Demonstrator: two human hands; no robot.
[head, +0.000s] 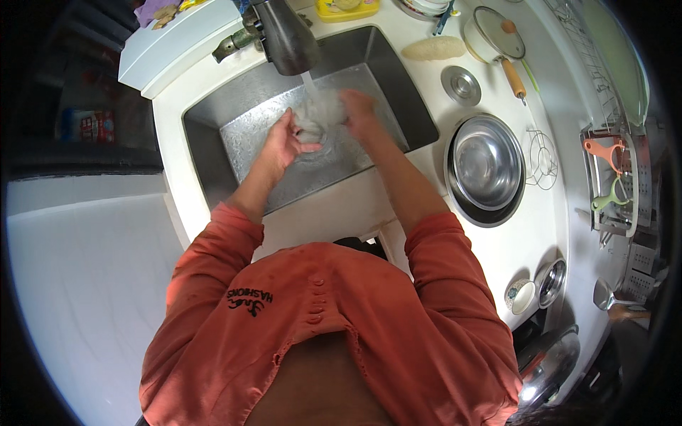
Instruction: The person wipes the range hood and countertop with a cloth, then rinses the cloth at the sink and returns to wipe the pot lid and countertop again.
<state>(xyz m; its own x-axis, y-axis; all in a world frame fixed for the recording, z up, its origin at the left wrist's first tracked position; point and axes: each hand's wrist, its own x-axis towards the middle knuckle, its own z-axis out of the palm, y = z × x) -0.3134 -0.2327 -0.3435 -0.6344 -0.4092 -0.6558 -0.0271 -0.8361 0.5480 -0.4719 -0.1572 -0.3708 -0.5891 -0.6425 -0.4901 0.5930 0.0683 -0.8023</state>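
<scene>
Water runs from a dark faucet (290, 40) into a rectangular stainless steel sink (234, 154). Under the stream is a pale, wet, cloth-like thing (314, 117), blurred by the water. My left hand (290, 139) is at its left side, with the thumb and fingers around its edge. My right hand (359, 112) grips its right side, the fingers partly hidden by blur and splashing. Both hands are inside the sink, above its wet floor.
Right of the sink lie nested metal bowls (489, 162), a metal lid (461, 85), a loofah (433, 48), a lidded saucepan (493, 34) and a wire rack (542, 160). A yellow container (346, 9) stands behind the sink. A patterned cup (520, 296) is farther right, near the counter's front.
</scene>
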